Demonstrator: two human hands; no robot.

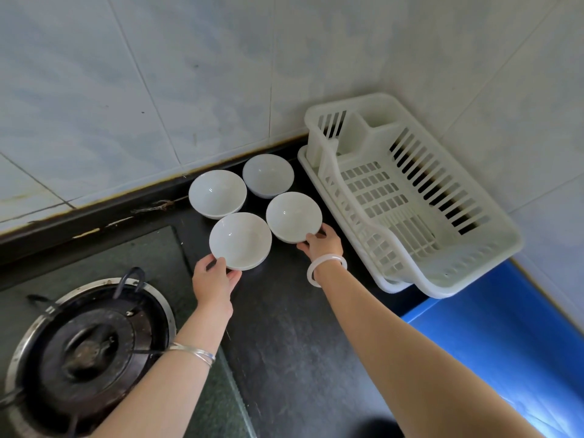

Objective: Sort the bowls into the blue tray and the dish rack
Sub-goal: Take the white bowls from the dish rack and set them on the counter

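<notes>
Several white bowls stand upright in a cluster on the dark counter. My left hand [215,279] grips the near rim of the front left bowl [240,240]. My right hand [322,243] holds the near edge of the front right bowl [294,216]. Behind them sit the back left bowl [217,193] and the back right bowl [268,175], both untouched. The white plastic dish rack [420,276] lies to the right in the corner with nothing in it. The blue tray [505,336] sits at the right, nearer to me than the rack, with nothing visible in it.
A gas stove burner [88,352] with its pan supports takes up the lower left. Tiled walls [158,90] close off the back and right sides. Dark counter [284,343] runs between my two forearms.
</notes>
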